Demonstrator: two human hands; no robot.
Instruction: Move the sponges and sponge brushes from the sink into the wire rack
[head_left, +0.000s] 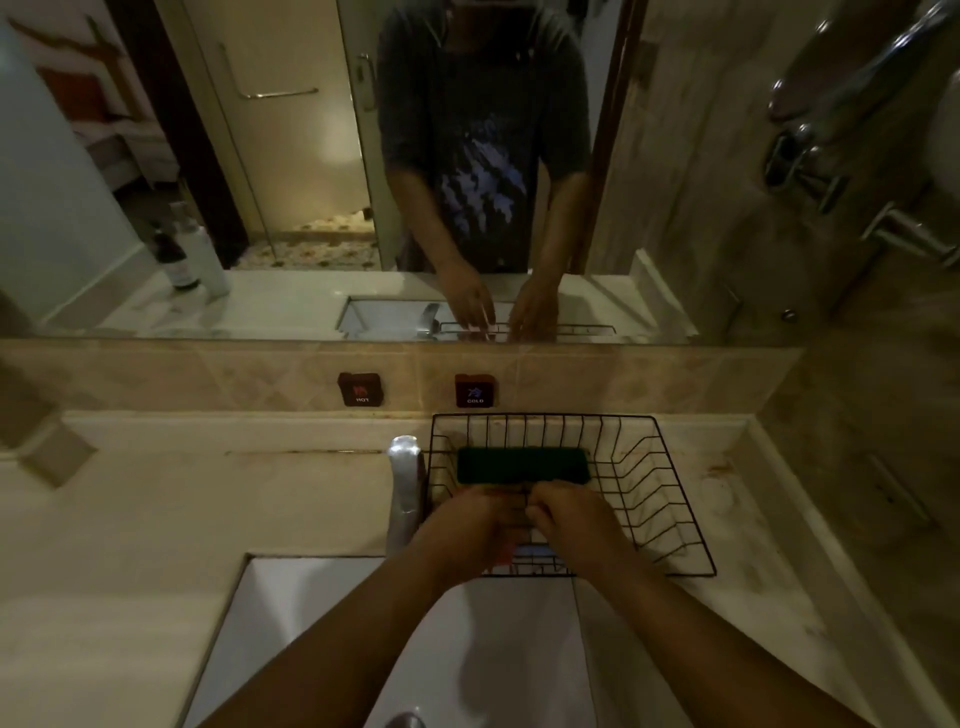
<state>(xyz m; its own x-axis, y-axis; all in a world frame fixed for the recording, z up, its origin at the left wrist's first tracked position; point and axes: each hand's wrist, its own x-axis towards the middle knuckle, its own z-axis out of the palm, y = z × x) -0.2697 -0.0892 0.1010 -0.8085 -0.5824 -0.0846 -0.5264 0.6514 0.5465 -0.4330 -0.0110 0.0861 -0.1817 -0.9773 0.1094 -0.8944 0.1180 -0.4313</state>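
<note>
A black wire rack stands on the counter behind the white sink. A dark green sponge lies flat in the rack's back half. Both my hands are inside the rack's front part, close together. My left hand and my right hand have curled fingers over something small; a bit of red-orange and blue shows under them near the rack's front edge. What each hand grips is hidden. The visible part of the sink basin holds no sponge.
A chrome tap rises just left of the rack, touching distance from my left hand. Hot and cold markers sit on the tiled wall under a mirror. Bottles appear in the mirror at the left.
</note>
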